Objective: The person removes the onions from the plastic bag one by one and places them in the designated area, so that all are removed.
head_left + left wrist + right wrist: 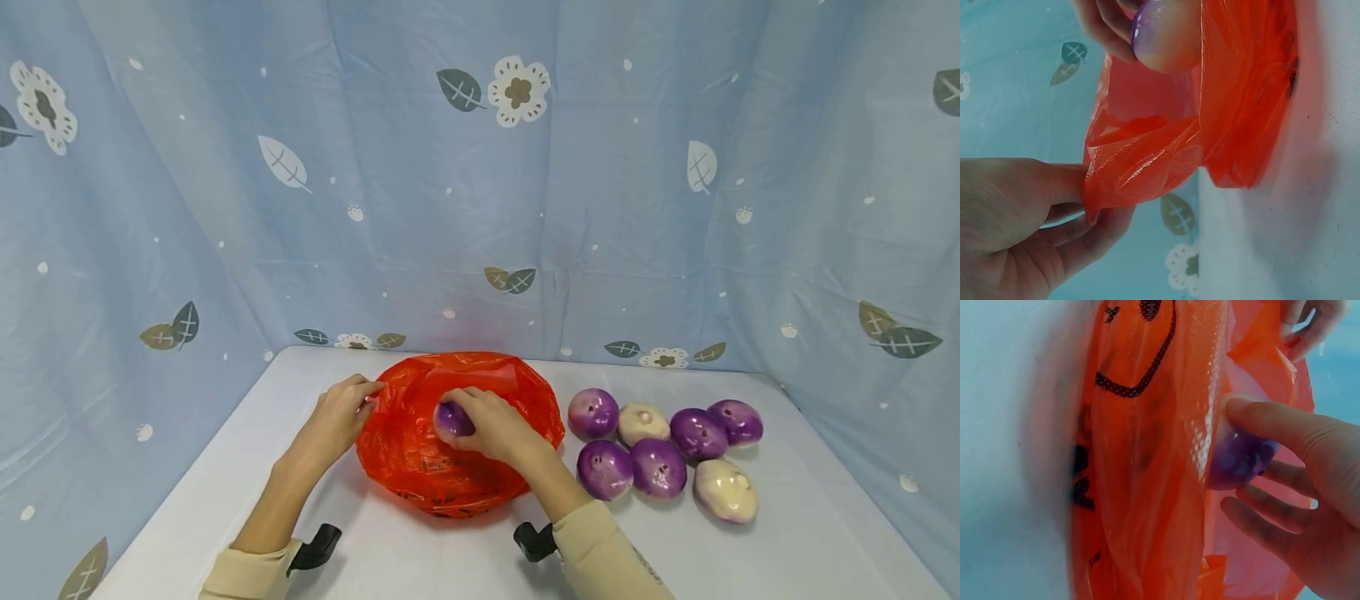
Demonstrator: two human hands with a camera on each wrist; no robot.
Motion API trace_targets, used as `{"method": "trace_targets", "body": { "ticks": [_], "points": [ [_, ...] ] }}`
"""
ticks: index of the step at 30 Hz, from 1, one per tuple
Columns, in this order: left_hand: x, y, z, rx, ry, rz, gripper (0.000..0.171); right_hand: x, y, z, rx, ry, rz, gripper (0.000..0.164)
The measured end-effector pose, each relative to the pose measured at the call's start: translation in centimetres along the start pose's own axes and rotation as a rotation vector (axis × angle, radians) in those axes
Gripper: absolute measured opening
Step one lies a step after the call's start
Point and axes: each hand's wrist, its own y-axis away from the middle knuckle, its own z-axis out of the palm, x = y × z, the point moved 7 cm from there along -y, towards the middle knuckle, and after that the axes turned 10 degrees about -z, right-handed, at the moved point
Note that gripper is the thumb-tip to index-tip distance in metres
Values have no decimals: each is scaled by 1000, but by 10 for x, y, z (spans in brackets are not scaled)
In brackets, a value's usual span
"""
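Note:
A red plastic bag stands with its mouth spread wide in the middle of the table. My left hand pinches the left side of its rim between thumb and fingers, as the left wrist view shows up close. Over the opening, my right hand grips a shiny purple-and-white turnip. In the right wrist view, the thumb and fingers of that hand curl round the turnip, which sits partly behind the bag's near wall. Black print marks the bag's outside.
To the right of the bag lie several more turnips, among them a purple one close to the bag and a pale one nearer the front. A blue patterned curtain hangs behind the white table.

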Motion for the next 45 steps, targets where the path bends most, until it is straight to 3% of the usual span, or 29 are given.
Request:
{"method": "trace_targets", "body": {
  "ticks": [21, 29, 34, 39, 45],
  "points": [
    [-1, 1, -2, 24, 8, 5, 29, 20, 33, -31, 134, -39, 28, 66],
    [-1, 1, -4, 34, 20, -13, 30, 22, 49, -51, 204, -36, 11, 66],
    [-1, 1, -4, 41, 15, -14, 30, 24, 63, -61, 216, -42, 47, 69],
    [0, 1, -2, 27, 15, -2, 30, 30, 74, -68, 223, -15, 68, 70],
    [0, 0, 2, 4, 23, 21, 31, 36, 87, -78, 263, 27, 36, 70]
  ]
}}
